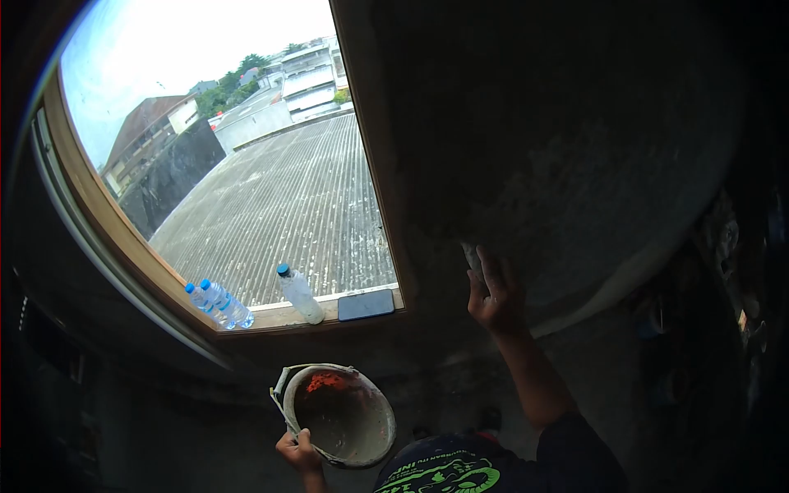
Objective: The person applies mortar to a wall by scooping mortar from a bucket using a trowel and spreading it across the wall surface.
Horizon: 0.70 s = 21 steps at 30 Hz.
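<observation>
At the bottom, my left hand (299, 452) is closed on the rim of a round, dirt-stained bucket (380, 403). The bucket tilts so that its inside shows, with an orange-red patch near the far edge, and its handle (282, 382) lies over to the left. My right hand (499, 296) is raised to the dark grey wall (559, 181), its fingers closed round a small, pale grey, flat-looking piece (472, 259) at the wall surface. The kind of this piece is too dim to make out.
Left of the wall is a wooden-framed window (370, 172). On its sill stand two clear water bottles (220, 306), a cloudy bottle (301, 296) with a blue cap, and a dark phone (366, 306) lying flat. Outside is a corrugated roof (279, 205).
</observation>
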Tool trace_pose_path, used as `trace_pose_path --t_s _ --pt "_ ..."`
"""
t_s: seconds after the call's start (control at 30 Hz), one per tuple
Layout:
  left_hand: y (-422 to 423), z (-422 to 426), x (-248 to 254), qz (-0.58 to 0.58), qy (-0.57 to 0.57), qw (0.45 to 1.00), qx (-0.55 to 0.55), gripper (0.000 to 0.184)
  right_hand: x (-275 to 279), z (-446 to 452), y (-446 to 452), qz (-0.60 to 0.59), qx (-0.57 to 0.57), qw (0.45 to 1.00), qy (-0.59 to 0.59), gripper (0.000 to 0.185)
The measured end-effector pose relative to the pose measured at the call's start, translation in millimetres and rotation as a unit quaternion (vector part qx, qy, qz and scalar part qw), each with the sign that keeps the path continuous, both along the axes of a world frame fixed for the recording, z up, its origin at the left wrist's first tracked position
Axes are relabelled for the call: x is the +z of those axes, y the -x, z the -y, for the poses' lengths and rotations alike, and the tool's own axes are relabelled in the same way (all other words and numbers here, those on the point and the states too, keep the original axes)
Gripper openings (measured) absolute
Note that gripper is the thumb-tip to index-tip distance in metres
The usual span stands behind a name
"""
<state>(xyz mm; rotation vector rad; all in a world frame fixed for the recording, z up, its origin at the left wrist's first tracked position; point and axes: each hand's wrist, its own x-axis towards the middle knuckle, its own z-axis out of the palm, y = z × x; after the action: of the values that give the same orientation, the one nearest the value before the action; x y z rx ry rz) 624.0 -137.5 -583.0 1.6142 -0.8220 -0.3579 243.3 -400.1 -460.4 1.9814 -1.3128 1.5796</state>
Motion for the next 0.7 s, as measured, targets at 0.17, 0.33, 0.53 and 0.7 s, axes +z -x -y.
trace_pose_path --t_s 0.17,0.33,0.53,0.7 --pt "14.5 -5.4 1.8 -0.043 0.026 0.999 0.003 0.025 -79.2 -34.4 19.6 -0.005 0.012 0.999 -0.047 0.045" --pt "19.4 -4.5 -4.3 -0.049 0.043 0.998 0.010 0.027 -55.1 -29.0 14.3 0.002 0.051 0.998 -0.020 0.044" --pt "24.1 -5.9 0.9 0.004 -0.022 0.999 0.024 0.024 16.9 2.5 -13.5 0.028 0.025 0.999 0.003 0.050" --pt "29.1 -10.5 6.5 -0.013 0.010 0.999 0.035 0.025 -32.3 -11.0 2.1 0.009 0.008 0.999 -0.034 0.049"
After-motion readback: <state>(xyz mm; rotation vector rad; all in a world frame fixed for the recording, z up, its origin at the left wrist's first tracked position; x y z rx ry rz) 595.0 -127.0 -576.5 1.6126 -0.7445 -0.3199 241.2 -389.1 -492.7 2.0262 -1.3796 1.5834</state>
